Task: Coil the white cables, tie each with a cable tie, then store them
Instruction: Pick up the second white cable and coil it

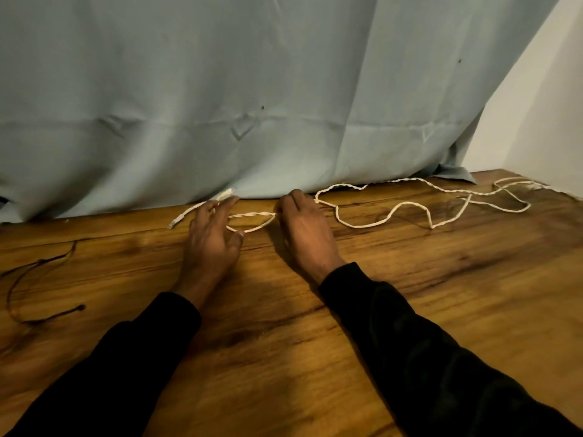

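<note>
Two hands work the white cable (383,223) at the surface's (410,294) far edge — your left hand (212,238) and right hand (304,230) pinch its first small loop; most lies uncoiled rightward — tying and storing remain.

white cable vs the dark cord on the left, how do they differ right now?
1. Colour: the white cable stands out against the wooden table; the dark cord nearly blends into it.
2. Handling: the left hand and right hand are both on the white cable; the dark cord lies untouched.
3. Place: the white cable sprawls along the back edge, by the blue cloth; the dark cord sits at the left edge.

Shared: both lie loose, uncoiled.
</note>
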